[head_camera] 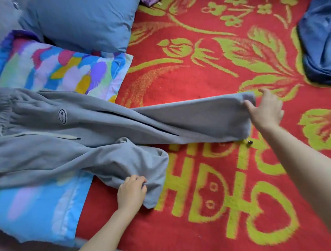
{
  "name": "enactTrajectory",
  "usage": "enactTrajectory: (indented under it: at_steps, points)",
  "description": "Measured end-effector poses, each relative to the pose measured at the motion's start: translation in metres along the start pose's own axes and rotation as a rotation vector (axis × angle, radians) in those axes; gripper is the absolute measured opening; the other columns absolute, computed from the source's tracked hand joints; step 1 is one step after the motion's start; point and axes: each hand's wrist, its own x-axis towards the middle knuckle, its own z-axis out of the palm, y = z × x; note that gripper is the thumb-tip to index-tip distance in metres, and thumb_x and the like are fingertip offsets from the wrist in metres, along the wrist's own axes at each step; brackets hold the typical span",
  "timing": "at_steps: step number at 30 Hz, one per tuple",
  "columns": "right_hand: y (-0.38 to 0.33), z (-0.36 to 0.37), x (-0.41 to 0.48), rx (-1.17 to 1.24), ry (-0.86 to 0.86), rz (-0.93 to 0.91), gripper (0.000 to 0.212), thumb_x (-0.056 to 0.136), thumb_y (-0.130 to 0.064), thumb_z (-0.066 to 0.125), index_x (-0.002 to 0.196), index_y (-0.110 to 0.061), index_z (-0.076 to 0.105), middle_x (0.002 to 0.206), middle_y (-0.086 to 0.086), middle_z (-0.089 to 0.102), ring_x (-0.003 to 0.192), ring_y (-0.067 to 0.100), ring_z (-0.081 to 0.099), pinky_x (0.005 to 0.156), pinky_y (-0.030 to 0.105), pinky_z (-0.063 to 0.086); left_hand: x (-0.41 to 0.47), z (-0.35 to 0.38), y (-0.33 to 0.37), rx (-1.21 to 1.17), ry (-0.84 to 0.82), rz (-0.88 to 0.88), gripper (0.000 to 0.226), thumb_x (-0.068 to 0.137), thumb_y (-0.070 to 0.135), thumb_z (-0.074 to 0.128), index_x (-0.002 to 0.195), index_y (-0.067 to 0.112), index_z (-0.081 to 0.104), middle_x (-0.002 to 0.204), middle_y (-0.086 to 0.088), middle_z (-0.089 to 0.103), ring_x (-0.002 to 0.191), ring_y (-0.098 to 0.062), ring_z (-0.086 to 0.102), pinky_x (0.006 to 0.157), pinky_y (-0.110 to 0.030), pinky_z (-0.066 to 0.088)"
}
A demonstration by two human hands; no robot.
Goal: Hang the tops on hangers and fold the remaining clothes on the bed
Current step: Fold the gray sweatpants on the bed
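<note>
Item: grey trousers (100,123), laid flat across the bed (223,224), waistband twd left edge, legs run twd middle.
Upper leg: stretched straight, cuff reached furthest right, approx. bed centre.
Lower leg: bunched and folded back on itself, ended near the near edge.
Markings: oval badge (62,116) seen on upper leg nr waist; pale drawcord (68,137) lain across the front; small toggle (249,142) hung at the cuff corner.
Left hand (131,191): fingers curled into the bunched fabric of the lower leg; fabric gripped.
Right hand (266,112): upper-leg cuff pinched, thumb on top of the cloth; forefinger extended past the hem.
Bed cover: red blanket (206,71), yellow-green floral and lettered pattern.
Under waist end: patterned quilt (62,71), multicolour, along left edge; trousers partly rested on it.
Far left corner: blue-grey pillow (80,23), overlapped onto the quilt.
Far right corner: denim garment (317,44), heaped, well apart from the trousers.
Far edge: purple cloth (150,2), only a scrap in view; type not determined.
</note>
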Motion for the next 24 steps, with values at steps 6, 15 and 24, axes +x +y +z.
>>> enactTrajectory:
  at_steps: [6,15,24]
  points:
    - [0.004,0.078,-0.119,-0.147,-0.298,-0.159,0.051,0.09,-0.027,0.053,0.136,-0.009,0.04,0.135,0.02,0.04,0.123,0.036,0.037,0.097,0.044,0.036,-0.032,0.008,-0.006,-0.228,0.117,-0.173,0.016,0.064,0.002,0.077,0.075,0.01,0.069,0.077,-0.001,0.065,0.076,-0.029,0.062,0.06,-0.036,0.048]
    - [-0.042,0.161,-0.319,0.486,-1.025,0.107,0.084,0.079,-0.039,0.069,0.145,-0.011,0.026,0.14,0.008,0.041,0.132,0.022,0.038,0.109,0.034,0.03,-0.098,0.025,-0.051,-0.418,0.296,-0.331,0.048,0.058,-0.01,0.078,0.069,0.027,0.049,0.076,0.022,0.055,0.071,-0.012,0.053,0.067,-0.03,0.037]
    - [-0.071,0.107,-0.322,0.649,-0.62,0.119,0.031,0.075,-0.01,0.069,0.059,-0.021,0.045,0.057,-0.009,0.048,0.055,0.002,0.043,0.056,0.026,0.036,-0.136,0.01,-0.044,-0.534,0.544,-0.091,0.016,0.071,0.023,0.061,0.083,0.029,0.053,0.095,0.025,0.056,0.08,-0.004,0.051,0.074,-0.02,0.039]
